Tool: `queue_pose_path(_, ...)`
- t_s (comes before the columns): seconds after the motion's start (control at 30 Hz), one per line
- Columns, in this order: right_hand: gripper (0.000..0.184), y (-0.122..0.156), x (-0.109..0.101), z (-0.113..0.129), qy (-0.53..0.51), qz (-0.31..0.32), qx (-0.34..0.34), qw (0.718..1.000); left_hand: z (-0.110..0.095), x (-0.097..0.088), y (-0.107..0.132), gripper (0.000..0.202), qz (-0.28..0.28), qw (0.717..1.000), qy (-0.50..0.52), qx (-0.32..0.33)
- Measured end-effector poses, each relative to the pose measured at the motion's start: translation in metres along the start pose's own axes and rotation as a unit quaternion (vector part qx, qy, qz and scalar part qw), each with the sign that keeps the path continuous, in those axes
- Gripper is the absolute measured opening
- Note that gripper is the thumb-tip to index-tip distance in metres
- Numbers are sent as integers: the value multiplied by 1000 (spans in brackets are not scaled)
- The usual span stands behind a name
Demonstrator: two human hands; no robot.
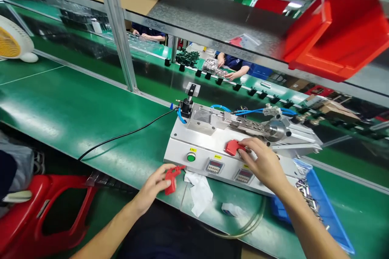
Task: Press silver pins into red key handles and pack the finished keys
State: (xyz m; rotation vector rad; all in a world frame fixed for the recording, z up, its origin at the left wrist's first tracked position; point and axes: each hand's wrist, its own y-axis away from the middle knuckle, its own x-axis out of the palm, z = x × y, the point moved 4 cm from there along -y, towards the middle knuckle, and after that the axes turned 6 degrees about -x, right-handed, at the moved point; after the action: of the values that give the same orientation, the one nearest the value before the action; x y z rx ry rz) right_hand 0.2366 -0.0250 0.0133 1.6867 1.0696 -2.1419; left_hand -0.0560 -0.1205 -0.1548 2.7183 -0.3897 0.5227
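My left hand (151, 187) is closed on a red plastic piece with a narrow arm (171, 182), held in front of the machine's left end. Between the thumb and fingers of my right hand (261, 161) is a blocky red plastic piece (232, 147), at the front of the machine's top plate; whether it rests on the plate I cannot tell. The silver bench machine (182, 135) has a green button (191, 156) and two small counters (214, 166) on its front. A metal fixture (204, 117) stands on top, behind my right hand.
A blue tray (334, 220) of metal parts lies to the right. White paper (199, 194) and a looped hose (243, 232) are at the bench's front. A black cable (121, 132) crosses the left side. A red bin (340, 36) sits overhead; co-workers' hands (232, 75) show beyond.
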Motion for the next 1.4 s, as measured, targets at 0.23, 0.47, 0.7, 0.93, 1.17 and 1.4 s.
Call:
queue_pose_path(0.23,26,6,18,-12,13,-55,-28,998,-45,6,9,37,-88,994,-61,6)
queue_pose_path(0.47,23,12,17,-14,-35,-79,-18,996,-118,30,6,25,-104,906,-364,189)
queue_pose_path(0.7,23,18,10,-11,-47,-91,1,995,-203,82,-69,22,-160,715,-595,330)
queue_pose_path(0.93,23,20,11,-11,-47,-91,12,995,-208,106,-117,18,-216,605,-722,257)
queue_pose_path(1.17,23,20,10,-11,-43,-90,13,995,-205,107,-122,14,-214,571,-756,239)
queue_pose_path(1.4,24,20,10,-10,-46,-93,12,995,-204,107,-122,15,-215,563,-760,244)
